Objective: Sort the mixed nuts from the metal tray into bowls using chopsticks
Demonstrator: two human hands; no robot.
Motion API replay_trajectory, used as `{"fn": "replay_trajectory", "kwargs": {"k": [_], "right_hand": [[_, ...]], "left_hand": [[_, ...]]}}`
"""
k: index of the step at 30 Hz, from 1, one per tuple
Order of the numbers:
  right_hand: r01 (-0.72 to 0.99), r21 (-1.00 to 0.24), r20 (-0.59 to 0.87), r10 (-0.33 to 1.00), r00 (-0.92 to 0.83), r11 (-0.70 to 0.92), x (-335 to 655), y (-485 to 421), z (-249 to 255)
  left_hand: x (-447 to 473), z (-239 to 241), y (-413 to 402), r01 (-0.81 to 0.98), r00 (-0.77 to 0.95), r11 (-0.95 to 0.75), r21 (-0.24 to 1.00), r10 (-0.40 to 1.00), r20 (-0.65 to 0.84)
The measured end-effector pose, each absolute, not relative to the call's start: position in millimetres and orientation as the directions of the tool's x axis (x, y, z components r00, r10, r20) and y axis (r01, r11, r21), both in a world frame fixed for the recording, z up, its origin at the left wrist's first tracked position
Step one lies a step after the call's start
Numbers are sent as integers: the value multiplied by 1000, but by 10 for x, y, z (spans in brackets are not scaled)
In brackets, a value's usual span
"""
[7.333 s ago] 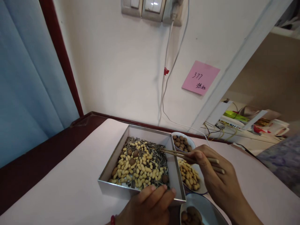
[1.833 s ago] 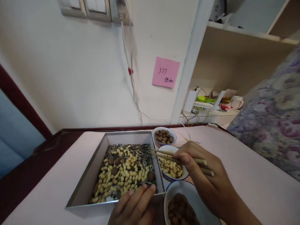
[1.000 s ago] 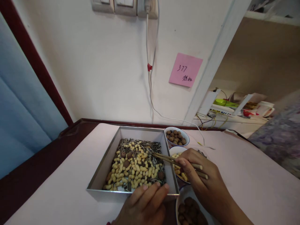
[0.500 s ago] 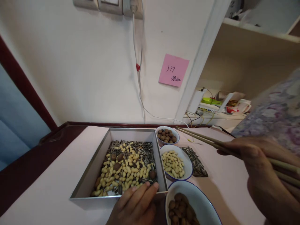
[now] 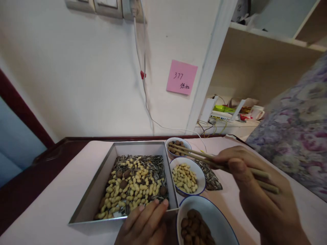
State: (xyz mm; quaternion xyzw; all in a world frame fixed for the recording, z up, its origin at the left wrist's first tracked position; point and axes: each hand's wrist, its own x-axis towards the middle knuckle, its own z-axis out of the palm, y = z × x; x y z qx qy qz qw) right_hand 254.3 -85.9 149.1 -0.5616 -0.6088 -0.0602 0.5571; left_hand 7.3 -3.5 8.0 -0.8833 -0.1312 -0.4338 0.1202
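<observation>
My right hand [image 5: 258, 183] is closed round a pair of wooden chopsticks [image 5: 204, 157]. Their tips reach over the far white bowl [image 5: 167, 149] of round brown nuts [image 5: 176, 143]. My left hand [image 5: 145, 223] holds the front rim of a square metal tray [image 5: 88, 195], its fingers hooked over the edge and its thumb hidden. Peanuts in shells [image 5: 139, 185], striped sunflower seeds [image 5: 158, 165] and a few round brown nuts [image 5: 123, 184] lie mixed inside the tray.
Right of the tray, a middle bowl [image 5: 203, 177] holds peanuts and a near bowl [image 5: 219, 217] holds brown oval nuts. A sunflower seed pile [image 5: 211, 178] lies beside them. A white cable [image 5: 163, 126] hangs down the wall. Someone's floral clothing [image 5: 301, 126] shows at right.
My right hand has moved left with the chopsticks, bringing their tips over the far bowl. My left hand stays on the tray's front rim. The view has shifted slightly right.
</observation>
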Motion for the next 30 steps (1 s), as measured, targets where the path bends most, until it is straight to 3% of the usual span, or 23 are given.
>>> {"fn": "replay_trajectory", "kwargs": {"k": [11, 21, 24, 30], "right_hand": [[632, -670, 528, 848, 36, 390, 2164, -493, 1160], [618, -713, 469, 881, 68, 331, 2147, -433, 1073], [622, -703, 496, 865, 82, 344, 2145, -445, 1079], [653, -660, 589, 795, 144, 371, 2225, -515, 1155]], "left_hand": [[102, 43, -47, 384, 611, -904, -187, 96, 786], [105, 18, -5, 373, 596, -905, -203, 66, 800], [106, 6, -11, 371, 592, -903, -217, 50, 804], [85, 68, -81, 395, 633, -905, -158, 143, 761]]}}
